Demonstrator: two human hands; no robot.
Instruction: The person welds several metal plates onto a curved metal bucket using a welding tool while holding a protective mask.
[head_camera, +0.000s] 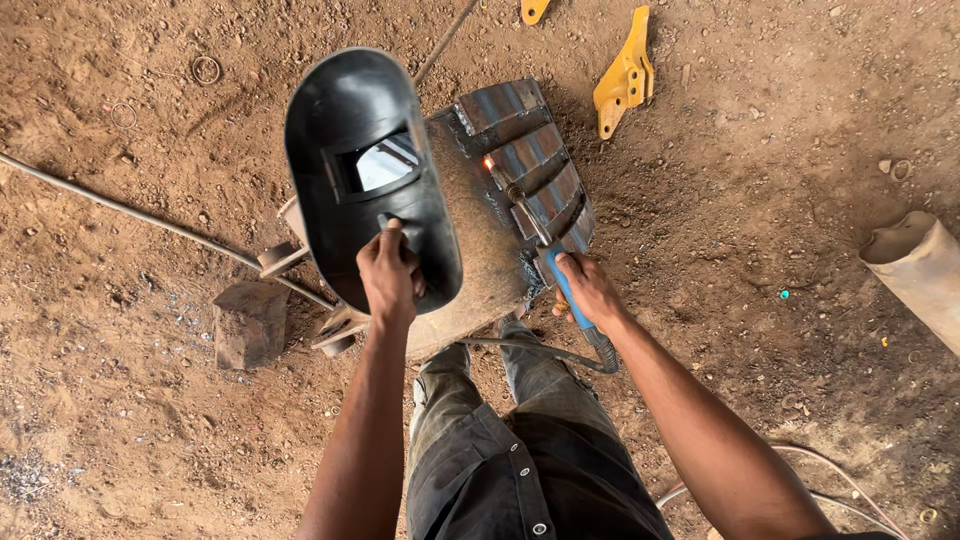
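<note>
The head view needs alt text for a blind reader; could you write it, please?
The right hand holds a blue-handled electrode holder, its rod glowing on a metal workpiece on dirt ground. The left hand holds up a black welding shield.

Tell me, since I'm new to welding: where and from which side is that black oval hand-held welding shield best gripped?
Grip the black oval welding shield by the handle on its inner, hollow face, below the viewing window, coming from underneath, as the left hand does. The shell is broad and smooth elsewhere, and this keeps the window unobstructed.
</note>
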